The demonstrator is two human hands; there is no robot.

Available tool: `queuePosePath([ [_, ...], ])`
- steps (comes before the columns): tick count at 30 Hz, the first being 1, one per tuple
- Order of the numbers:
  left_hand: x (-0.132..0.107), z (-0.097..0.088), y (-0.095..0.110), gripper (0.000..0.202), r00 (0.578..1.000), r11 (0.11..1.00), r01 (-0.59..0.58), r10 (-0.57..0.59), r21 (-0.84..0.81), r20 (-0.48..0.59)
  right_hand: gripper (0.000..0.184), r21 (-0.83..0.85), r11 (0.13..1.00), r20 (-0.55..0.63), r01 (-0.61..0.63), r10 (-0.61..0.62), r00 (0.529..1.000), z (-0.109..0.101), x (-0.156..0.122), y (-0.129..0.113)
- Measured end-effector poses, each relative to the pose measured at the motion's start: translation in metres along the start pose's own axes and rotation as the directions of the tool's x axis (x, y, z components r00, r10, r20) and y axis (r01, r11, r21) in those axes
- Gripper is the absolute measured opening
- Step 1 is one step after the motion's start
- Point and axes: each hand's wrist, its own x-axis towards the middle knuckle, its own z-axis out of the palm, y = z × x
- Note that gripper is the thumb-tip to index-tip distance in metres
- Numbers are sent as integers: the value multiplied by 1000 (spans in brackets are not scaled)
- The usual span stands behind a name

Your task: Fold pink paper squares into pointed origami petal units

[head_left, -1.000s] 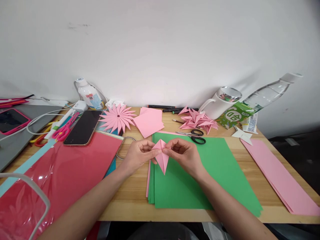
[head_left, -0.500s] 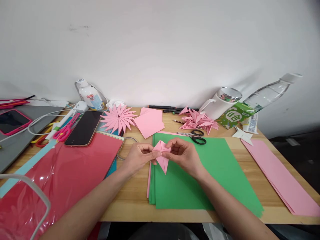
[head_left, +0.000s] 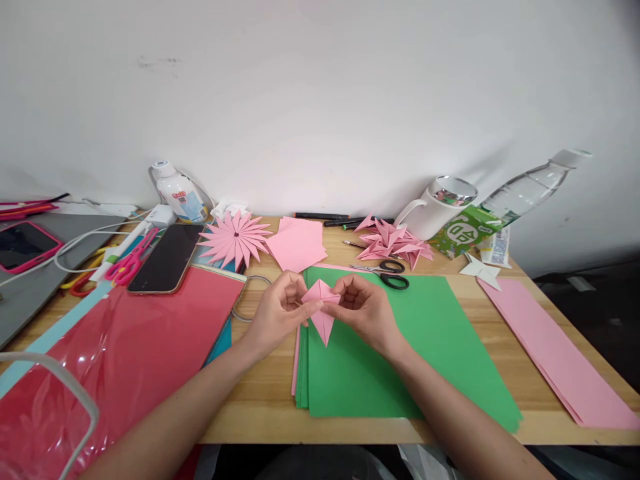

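Note:
A small folded pink paper piece (head_left: pixel 323 313), pointed at the bottom, is held between both hands just above the stack of green paper sheets (head_left: pixel 425 347). My left hand (head_left: pixel 277 313) pinches its left side with closed fingers. On the other side my right hand (head_left: pixel 363 308) pinches its top right edge, fingers curled. Black-handled scissors (head_left: pixel 387 275) lie just behind my right hand on the green sheet.
A finished pink paper flower (head_left: pixel 235 239), pink squares (head_left: pixel 299 245) and a pile of folded pink pieces (head_left: pixel 393 241) lie behind. A phone (head_left: pixel 167 257), pink scissors (head_left: pixel 130 261) and red sheets (head_left: pixel 125 347) are left. A white mug (head_left: pixel 435 207), bottle (head_left: pixel 525 192) and pink strips (head_left: pixel 550 353) are right.
The hands have closed in slightly on the pink piece and lifted it a little; the fingers have shifted along its top fold. Everything else on the table stays put.

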Motion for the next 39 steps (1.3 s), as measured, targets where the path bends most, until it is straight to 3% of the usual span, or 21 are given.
queuePosePath([
  [5, -3, 2, 0, 38, 1000, 999, -19, 20, 32, -14, 40, -40, 999, 13, 3, -2, 1000, 4, -1, 0],
  [10, -1, 0, -2, 36, 999, 998, -40, 41, 57, -12, 40, 41, 989, 144, -144, 136, 980, -2, 2, -5],
  [16, -1, 0, 0, 42, 999, 999, -26, 26, 24, -22, 33, 121, 966, 108, -228, 216, 970, -4, 1, -7],
  [25, 1, -4, 0, 31, 998, 999, 0, 2, 36, -59, 27, 32, 997, 108, -70, 66, 992, 5, -1, -4],
  [30, 1, -5, 1, 30, 995, 999, 33, -33, 8, -96, 24, -10, 999, -4, -31, 31, 1000, 1, 0, -2],
  [39, -2, -4, 4, 24, 987, 998, -11, 21, 66, -159, 19, -106, 993, -75, 53, -61, 995, 1, -4, 2],
])
